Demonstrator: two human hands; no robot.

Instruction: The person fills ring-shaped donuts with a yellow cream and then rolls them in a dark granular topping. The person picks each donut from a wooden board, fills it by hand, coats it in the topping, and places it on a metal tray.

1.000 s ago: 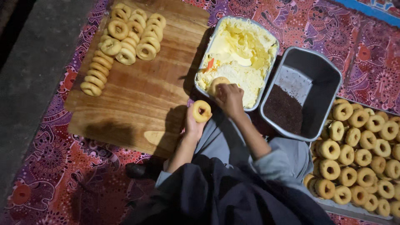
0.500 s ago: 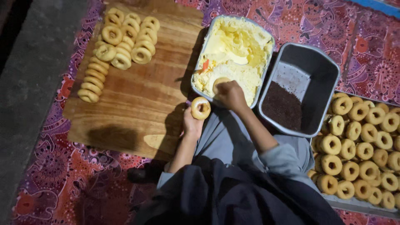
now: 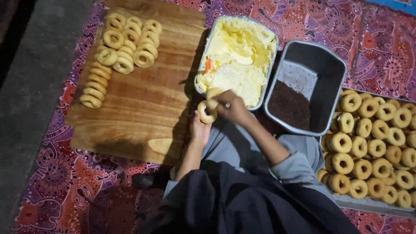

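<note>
Left hand: closed round a ring pastry, held before the cream tub.
Right hand: closed on a spreader; cream is applied.
Risk: pastry may be cracked by pressure.
Risk: cream may be dropped onto the wooden board.

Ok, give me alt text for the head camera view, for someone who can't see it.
Seen from above, a person's left hand holds a ring-shaped pastry while the right hand presses a spreader against it, beside a tin of yellow cream. A wooden board with stacked rings lies to the left; a tin of dark crumbs and a tray of rings sit to the right.
</note>
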